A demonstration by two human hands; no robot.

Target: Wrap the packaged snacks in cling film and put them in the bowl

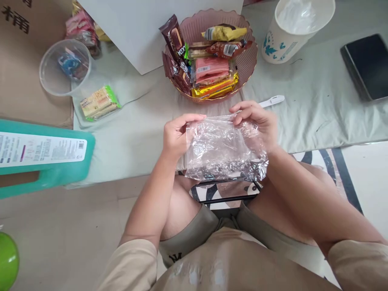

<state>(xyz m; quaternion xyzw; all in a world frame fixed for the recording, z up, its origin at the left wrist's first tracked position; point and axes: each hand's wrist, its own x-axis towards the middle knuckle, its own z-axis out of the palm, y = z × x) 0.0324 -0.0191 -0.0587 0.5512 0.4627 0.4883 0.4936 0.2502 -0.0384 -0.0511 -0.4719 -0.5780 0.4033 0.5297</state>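
Clear crinkled plastic bag [222,147] is held up over the person's knees, just in front of the pale green cloth [318,109]. Left hand [176,135] pinches the bag's top left edge, thumb and fingers closed on the film. Right hand [257,121] grips the top right corner, fingers curled over the rim, closed on it. Bag looks empty, can't tell for sure through the glare.

Just beyond the hands: pink scalloped plastic bowl [247,64] full of wrapped snack bars. Small white pen-like stick [273,101] lies beside the right hand, not touching. White paper-style bin with blue print [285,42] far right, clear round plastic tub [65,68] far left, green-wrapped cracker pack [100,103] near it.
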